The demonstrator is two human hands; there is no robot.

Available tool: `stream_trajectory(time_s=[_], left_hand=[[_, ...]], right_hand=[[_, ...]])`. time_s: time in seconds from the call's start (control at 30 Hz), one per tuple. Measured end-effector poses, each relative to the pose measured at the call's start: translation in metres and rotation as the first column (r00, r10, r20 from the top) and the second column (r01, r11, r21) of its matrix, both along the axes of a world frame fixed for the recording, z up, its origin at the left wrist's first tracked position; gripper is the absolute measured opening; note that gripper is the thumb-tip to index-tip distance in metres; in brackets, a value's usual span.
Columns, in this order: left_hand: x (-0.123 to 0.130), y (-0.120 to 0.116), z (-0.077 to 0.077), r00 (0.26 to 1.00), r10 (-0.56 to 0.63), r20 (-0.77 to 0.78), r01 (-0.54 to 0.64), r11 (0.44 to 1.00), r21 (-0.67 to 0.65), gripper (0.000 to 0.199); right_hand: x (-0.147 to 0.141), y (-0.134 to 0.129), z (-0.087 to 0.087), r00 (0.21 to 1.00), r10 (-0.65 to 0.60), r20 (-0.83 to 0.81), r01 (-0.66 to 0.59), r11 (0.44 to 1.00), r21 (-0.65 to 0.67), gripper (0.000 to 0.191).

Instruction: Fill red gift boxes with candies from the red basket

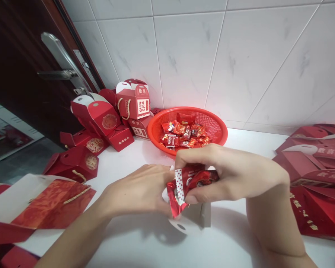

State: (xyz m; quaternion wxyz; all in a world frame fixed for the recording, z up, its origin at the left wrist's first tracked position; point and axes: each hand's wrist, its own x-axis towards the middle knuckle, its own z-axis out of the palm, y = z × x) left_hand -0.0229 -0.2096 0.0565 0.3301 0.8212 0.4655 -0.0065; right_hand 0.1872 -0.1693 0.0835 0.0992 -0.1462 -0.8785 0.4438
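Red-wrapped sweets [194,183] are pinched in the nearly closed right hand [226,171], jutting leftward from its grip above a pale box [194,219], at whose side the left hand [145,190] is placed, its hold too hidden to be told.

On tbl [120,160], btwn boxes [100,117] L & R: sweets [187,136] in basket [213,126], w/ wall [190,56] bhd & door [16,56] far L.

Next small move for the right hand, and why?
Probably lower the packets into the box and let go: the right hand holds them over it, its flap is open, and the left hand is at its side.
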Motion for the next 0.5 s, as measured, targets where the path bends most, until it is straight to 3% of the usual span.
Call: stream_trajectory(time_s=[0.2, 0.5], left_hand=[[-0.002, 0.003, -0.003, 0.992, -0.014, -0.128, 0.02, 0.999, 0.044, 0.033], [-0.005, 0.001, -0.008, 0.983, 0.026, -0.181, -0.01, 0.996, 0.085, 0.048]], right_hand=[[-0.008, -0.003, -0.009, 0.931, -0.042, 0.361, -0.031, 0.98, 0.195, 0.02], [-0.014, -0.002, -0.014, 0.883, -0.104, 0.458, -0.036, 0.957, 0.286, 0.015]])
